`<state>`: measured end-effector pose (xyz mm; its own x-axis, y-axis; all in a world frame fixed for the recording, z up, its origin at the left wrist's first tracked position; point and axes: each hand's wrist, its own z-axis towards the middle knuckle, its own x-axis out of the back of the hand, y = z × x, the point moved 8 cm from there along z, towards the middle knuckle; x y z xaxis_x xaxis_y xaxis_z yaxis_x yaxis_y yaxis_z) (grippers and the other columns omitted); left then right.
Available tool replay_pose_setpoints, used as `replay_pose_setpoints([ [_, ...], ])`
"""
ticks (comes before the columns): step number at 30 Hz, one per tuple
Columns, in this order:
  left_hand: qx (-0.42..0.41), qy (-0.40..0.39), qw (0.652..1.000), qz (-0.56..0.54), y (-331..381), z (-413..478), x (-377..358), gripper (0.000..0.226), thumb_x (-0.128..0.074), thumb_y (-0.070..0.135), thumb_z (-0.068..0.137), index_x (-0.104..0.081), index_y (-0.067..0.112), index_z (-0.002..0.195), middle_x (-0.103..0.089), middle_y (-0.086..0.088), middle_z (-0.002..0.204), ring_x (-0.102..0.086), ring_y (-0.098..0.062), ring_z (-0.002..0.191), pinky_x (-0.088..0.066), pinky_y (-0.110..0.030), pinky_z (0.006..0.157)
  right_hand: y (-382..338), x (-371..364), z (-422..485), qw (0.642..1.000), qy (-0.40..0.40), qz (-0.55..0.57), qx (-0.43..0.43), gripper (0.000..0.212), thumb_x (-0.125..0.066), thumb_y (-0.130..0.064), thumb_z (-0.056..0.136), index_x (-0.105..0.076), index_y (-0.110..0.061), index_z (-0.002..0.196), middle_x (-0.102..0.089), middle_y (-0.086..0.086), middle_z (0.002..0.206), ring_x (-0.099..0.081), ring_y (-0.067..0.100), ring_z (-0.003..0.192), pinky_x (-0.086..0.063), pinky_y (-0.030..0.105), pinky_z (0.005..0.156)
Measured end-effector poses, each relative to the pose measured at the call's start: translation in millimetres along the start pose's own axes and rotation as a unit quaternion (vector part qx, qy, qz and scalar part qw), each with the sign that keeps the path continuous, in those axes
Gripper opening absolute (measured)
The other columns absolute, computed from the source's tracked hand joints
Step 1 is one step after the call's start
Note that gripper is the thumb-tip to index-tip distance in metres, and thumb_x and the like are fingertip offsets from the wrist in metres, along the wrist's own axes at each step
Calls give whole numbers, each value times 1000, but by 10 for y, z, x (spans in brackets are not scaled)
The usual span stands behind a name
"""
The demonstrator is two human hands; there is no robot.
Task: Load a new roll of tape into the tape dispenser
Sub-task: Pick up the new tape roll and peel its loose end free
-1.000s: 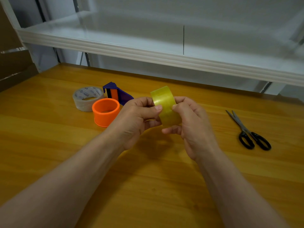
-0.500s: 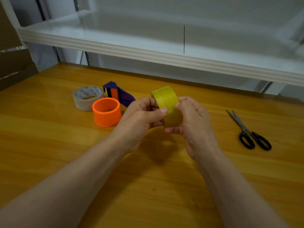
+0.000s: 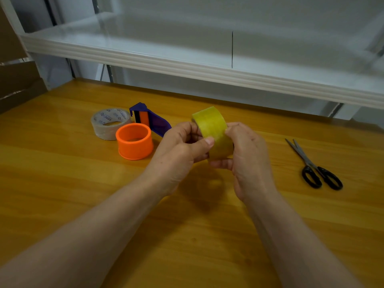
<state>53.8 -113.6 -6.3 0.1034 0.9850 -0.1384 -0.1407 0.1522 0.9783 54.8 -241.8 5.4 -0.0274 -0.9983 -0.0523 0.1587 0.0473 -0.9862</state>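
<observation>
Head view: both hands hold the yellow roll [image 3: 212, 125] above the table [image 3: 62, 183], on edge. The left hand [image 3: 178, 150] pinches it, thumb pressed on the outer face; the right hand [image 3: 247, 156] is clamped on its far side, fingers under it. To the left lie a clear roll [image 3: 104, 125] with blue printing too small to read, an orange ring [image 3: 134, 141] touching it, and the purple dispenser [image 3: 151, 119] just behind, partly hidden by the left hand. Scissors [image 3: 311, 163] lie well apart on the right, closed.

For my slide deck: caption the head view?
Both hands hold a yellow tape roll above the table, dispenser parts alongside.
</observation>
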Motion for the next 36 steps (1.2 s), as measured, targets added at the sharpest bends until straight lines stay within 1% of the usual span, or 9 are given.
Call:
replay_pose_setpoints([
  [3, 4, 19, 1000, -1, -14, -5, 15, 11, -66, 9, 89, -64, 6, 100, -66, -9, 93, -68, -16, 83, -57, -25, 69, -3, -8, -3, 1000, 5, -2, 0, 31, -44, -14, 97, -71, -18, 83, -73, 9, 88, -69, 25, 76, -55, 30, 52],
  [11, 12, 30, 999, -19, -12, -14, 0, 6, -64, 7, 91, -64, 10, 95, -66, -8, 92, -69, -18, 84, -58, -24, 69, 31, 9, 14, 1000, 1, 17, -6, 30, -42, -11, 92, -71, -14, 89, -72, 17, 93, -69, 26, 77, -53, 30, 50],
  [15, 6, 28, 999, -14, 4, -22, -3, 8, -64, 7, 91, -64, 8, 99, -67, -6, 92, -69, -16, 84, -58, -24, 70, 20, -6, -6, 999, -5, 38, -5, 31, -47, -33, 95, -74, -18, 90, -74, 11, 94, -70, 23, 75, -53, 29, 50],
  [18, -10, 29, 999, 16, 14, -31, -25, 5, -64, 5, 91, -62, 8, 95, -63, -6, 86, -64, -16, 80, -56, -24, 69, 45, -12, -19, 1000, 14, 16, -7, 28, -56, -37, 100, -73, -26, 80, -76, 6, 90, -69, 23, 73, -52, 28, 50],
  [23, -5, 37, 999, 10, -13, -29, 1, 10, -65, 6, 90, -63, 15, 86, -63, 2, 76, -64, -16, 78, -57, -29, 71, 63, -22, -6, 1000, 5, -14, 3, 25, -54, -30, 102, -69, -14, 89, -74, 15, 98, -69, 25, 76, -52, 26, 51],
  [28, 35, 58, 997, -40, -62, 11, 53, 6, -63, 7, 91, -68, 8, 95, -70, -6, 87, -71, -16, 82, -60, -31, 74, 71, -72, 20, 999, -34, -24, 5, 20, -52, -25, 103, -71, -21, 100, -75, 4, 99, -70, 17, 79, -56, 30, 58],
  [32, 80, 44, 985, -144, -76, 37, 71, 21, -60, 7, 92, -66, -4, 109, -72, -10, 92, -69, -20, 85, -61, -33, 77, 49, -94, 30, 995, -97, -33, -1, 17, -57, -28, 100, -72, -27, 105, -75, -8, 94, -70, 7, 80, -54, 26, 58],
  [34, 108, 45, 972, -204, -82, 34, 76, 20, -58, 6, 93, -65, -6, 108, -72, -11, 89, -67, -21, 85, -61, -33, 79, 56, -76, 49, 993, -109, -54, 5, 15, -61, -24, 96, -72, -30, 104, -74, -7, 95, -69, 6, 81, -52, 23, 57],
  [36, 119, 49, 970, -205, -76, 24, 86, 13, -59, 5, 93, -68, -1, 99, -75, -7, 81, -70, -17, 79, -63, -30, 71, 86, -59, 75, 991, -108, -74, 6, 15, -63, -22, 94, -73, -29, 102, -74, -1, 99, -69, 12, 84, -51, 22, 57],
])
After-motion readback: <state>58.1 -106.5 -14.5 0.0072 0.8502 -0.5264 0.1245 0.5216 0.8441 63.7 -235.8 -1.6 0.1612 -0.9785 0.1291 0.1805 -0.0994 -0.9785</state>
